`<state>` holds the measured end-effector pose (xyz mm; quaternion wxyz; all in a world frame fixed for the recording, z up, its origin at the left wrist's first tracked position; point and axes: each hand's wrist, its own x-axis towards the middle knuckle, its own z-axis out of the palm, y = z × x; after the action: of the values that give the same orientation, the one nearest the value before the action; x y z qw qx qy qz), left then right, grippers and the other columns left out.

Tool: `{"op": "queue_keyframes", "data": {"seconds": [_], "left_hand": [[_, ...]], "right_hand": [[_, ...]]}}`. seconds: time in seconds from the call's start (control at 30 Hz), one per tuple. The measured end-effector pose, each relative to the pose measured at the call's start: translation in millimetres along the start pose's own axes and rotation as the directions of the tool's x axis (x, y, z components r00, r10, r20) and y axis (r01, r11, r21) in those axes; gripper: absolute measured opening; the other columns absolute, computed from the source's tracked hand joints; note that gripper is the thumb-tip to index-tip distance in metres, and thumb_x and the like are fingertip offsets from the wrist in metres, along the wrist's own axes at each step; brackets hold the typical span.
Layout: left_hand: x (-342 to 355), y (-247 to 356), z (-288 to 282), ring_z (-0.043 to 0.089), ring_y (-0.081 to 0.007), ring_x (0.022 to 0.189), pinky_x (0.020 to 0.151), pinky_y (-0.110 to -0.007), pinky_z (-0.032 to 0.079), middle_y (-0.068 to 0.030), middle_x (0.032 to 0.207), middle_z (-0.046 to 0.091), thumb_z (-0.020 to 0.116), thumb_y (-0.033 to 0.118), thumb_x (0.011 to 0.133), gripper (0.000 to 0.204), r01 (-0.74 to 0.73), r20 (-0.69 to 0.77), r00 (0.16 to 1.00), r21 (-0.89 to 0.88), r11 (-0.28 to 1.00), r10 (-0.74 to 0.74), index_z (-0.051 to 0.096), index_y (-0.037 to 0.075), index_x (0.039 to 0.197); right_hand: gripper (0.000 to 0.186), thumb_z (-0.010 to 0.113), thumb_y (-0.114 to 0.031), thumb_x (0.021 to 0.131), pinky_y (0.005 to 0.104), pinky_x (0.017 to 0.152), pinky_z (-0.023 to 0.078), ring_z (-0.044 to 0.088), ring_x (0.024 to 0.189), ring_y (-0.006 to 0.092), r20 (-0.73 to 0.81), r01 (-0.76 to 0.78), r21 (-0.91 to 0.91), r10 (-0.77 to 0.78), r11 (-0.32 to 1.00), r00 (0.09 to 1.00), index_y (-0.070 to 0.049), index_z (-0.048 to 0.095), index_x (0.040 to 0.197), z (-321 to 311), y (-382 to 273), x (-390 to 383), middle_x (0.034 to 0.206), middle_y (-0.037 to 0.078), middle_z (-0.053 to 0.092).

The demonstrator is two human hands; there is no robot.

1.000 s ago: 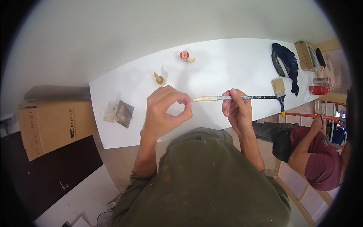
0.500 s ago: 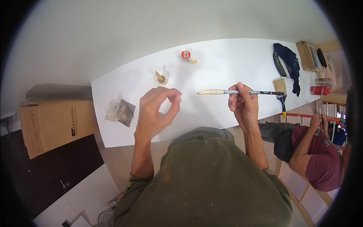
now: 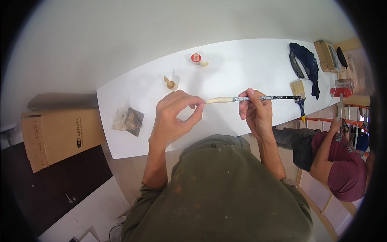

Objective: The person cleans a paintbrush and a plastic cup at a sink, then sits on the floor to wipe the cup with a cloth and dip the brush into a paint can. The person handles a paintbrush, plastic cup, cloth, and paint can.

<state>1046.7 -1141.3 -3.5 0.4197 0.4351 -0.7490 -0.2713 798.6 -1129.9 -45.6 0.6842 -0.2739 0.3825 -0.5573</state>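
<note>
My right hand grips a long round paintbrush by its paint-spattered handle, holding it level above the white table. The pale bristles point left. Thumb and forefinger of my left hand pinch the bristle tip. Beyond the left hand stands a small cup with a wooden stick in it. Farther off is a small container with a red top, a pale yellowish scrap beside it. A wide flat paintbrush lies right of my right hand, partly past the brush handle's end.
On the table's left lie a clear plastic bag and a dark square sheet. Left of the table is a cardboard box. A dark blue cloth and an open box sit far right. A person works at right.
My left hand has moved right and closed onto the bristle tip. The paintbrush has shifted slightly left. At right, the other person now holds up a long, flat pale object.
</note>
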Motion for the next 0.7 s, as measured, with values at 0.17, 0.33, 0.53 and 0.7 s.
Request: {"op": "queue_keyframes", "data": {"seconds": [0.17, 0.33, 0.53, 0.7], "left_hand": [[2, -1, -1, 0.066, -0.0161, 0.068, 0.062, -0.028, 0.049, -0.0055, 0.075, 0.07, 0.075, -0.007, 0.073, 0.017, -0.035, -0.016, 0.999, 0.062, 0.997, 0.036, 0.073, 0.003, 0.086], [1, -5, -1, 0.065, -0.0147, 0.069, 0.061, -0.027, 0.048, -0.0046, 0.076, 0.071, 0.075, -0.005, 0.073, 0.017, 0.042, -0.056, 0.998, 0.086, 0.995, -0.038, 0.073, 0.004, 0.087], [3, 1, 6, 0.065, -0.0136, 0.069, 0.062, -0.027, 0.047, -0.0058, 0.083, 0.075, 0.08, -0.003, 0.077, 0.025, 0.132, 0.001, 0.991, -0.068, 0.989, -0.132, 0.078, 0.005, 0.1], [-3, -9, 14, 0.067, -0.016, 0.069, 0.063, -0.028, 0.049, -0.0087, 0.081, 0.075, 0.079, -0.005, 0.08, 0.018, 0.072, 0.013, 0.997, -0.026, 0.997, -0.071, 0.079, 0.003, 0.096]], "right_hand": [[0.034, 0.055, -0.022, 0.106, 0.0276, 0.049, 0.049, 0.061, 0.05, 0.0169, 0.007, -0.004, -0.02, 0.004, 1.0, 1.0, 0.008, 0.069, 0.098, 1, 1, 0, 0.071, 0.012, 0.068], [0.034, 0.057, -0.023, 0.106, 0.0271, 0.049, 0.049, 0.061, 0.05, 0.0166, -0.042, 0.026, -0.02, -0.027, 0.999, 0.999, 0.008, 0.069, 0.097, -6, -1, 2, 0.071, 0.012, 0.068], [0.034, 0.057, -0.023, 0.106, 0.0273, 0.049, 0.049, 0.061, 0.05, 0.0163, -0.05, 0.03, -0.062, -0.033, 0.998, 0.998, 0.008, 0.069, 0.096, -12, -6, 0, 0.071, 0.012, 0.068], [0.034, 0.058, -0.023, 0.105, 0.0277, 0.049, 0.049, 0.061, 0.05, 0.0166, -0.04, -0.003, -0.049, 0.001, 0.999, 0.999, 0.008, 0.069, 0.096, -8, -2, -3, 0.071, 0.012, 0.068]]}}
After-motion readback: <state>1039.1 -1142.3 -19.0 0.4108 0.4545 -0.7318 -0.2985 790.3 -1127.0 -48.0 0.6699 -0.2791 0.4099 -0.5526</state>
